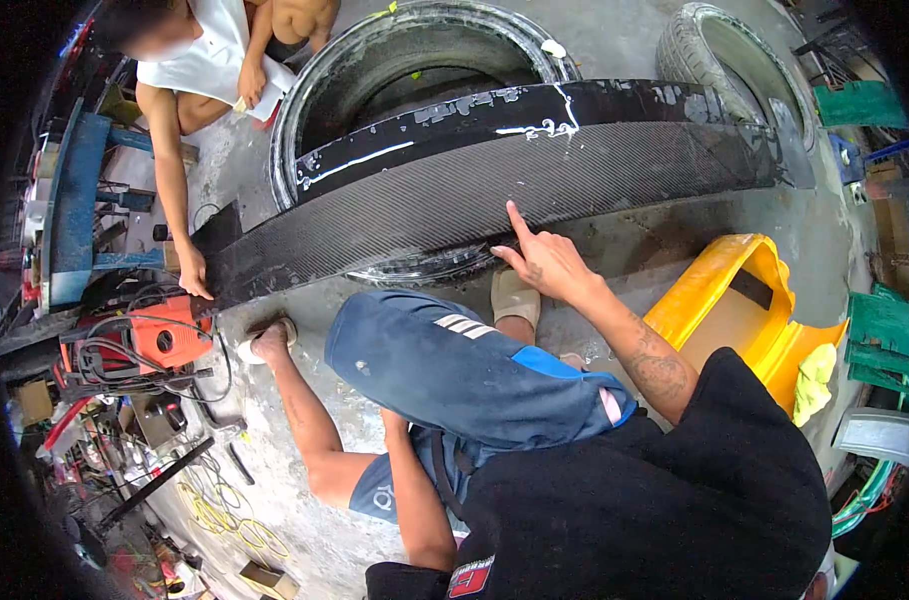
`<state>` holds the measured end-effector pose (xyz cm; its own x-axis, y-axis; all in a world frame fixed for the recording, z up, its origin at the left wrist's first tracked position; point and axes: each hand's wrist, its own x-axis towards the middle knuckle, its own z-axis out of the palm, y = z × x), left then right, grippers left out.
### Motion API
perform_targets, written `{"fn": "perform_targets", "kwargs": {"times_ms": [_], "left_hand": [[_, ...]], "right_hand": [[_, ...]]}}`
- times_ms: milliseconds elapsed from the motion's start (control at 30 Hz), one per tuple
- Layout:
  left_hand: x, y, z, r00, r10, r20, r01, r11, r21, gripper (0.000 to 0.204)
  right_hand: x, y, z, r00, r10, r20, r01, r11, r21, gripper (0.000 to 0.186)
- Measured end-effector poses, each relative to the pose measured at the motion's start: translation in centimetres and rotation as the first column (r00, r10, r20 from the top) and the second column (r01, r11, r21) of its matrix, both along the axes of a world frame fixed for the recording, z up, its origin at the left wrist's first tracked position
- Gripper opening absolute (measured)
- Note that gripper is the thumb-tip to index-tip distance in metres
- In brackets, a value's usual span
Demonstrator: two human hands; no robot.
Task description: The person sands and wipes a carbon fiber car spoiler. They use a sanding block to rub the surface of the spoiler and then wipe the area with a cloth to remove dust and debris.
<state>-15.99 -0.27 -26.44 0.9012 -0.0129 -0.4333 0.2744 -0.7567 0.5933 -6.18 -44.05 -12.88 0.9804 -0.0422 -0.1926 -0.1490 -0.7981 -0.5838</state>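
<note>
A long curved carbon-fibre panel (pixel 404 205) lies across a large tyre (pixel 309 95). Along its far side runs a black strip (pixel 464 112) with white smears and drips. My right hand (pixel 554 265) is at the panel's near edge, index finger stretched over the weave, thumb apart and the other fingers curled, holding nothing. Whether the fingertip touches the surface I cannot tell. My left forearm reaches down beside my bent leg, and the left hand (pixel 395 424) is mostly hidden behind the knee. A co-worker's hand (pixel 194 274) rests at the panel's left end.
The co-worker crouches at the far left. Near the panel's left end sits an orange-red machine (pixel 164 335) with black cables. To my right lies a yellow curved part (pixel 719 300) with a yellow-green cloth (pixel 814 382). Another tyre (pixel 699 60) stands far right; tools and yellow cord (pixel 224 520) clutter the left.
</note>
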Motion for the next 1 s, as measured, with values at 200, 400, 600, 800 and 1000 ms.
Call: {"fn": "perform_targets", "kwargs": {"times_ms": [200, 400, 600, 800, 1000], "left_hand": [[-0.2, -0.2, -0.8, 1.000, -0.026, 0.016, 0.026, 1.000, -0.005, 0.078], [-0.4, 0.3, -1.5, 0.975, -0.102, 0.195, 0.099, 0.995, 0.026, 0.076], [2.0, -2.7, 0.9, 0.996, -0.039, 0.084, 0.043, 0.998, -0.044, 0.073], [1.5, -2.6, -0.3, 1.000, 0.022, -0.019, -0.023, 0.998, -0.056, 0.082], [3.7, -4.3, 4.2, 0.993, 0.074, -0.087, -0.086, 0.986, -0.142, 0.091]], "right_hand": [[0.6, -0.3, -0.2, 1.000, 0.014, 0.001, -0.014, 0.992, -0.125, 0.081], [2.0, 0.5, 2.1, 0.985, 0.105, -0.137, -0.140, 0.950, -0.280, 0.085], [2.2, 0.3, 2.1, 0.976, 0.100, -0.192, -0.155, 0.941, -0.301, 0.095], [7.1, 7.8, 3.4, 0.960, 0.271, -0.065, -0.278, 0.936, -0.214, 0.080], [12.2, 15.1, 1.4, 0.849, 0.528, 0.004, -0.525, 0.846, -0.098, 0.080]]}}
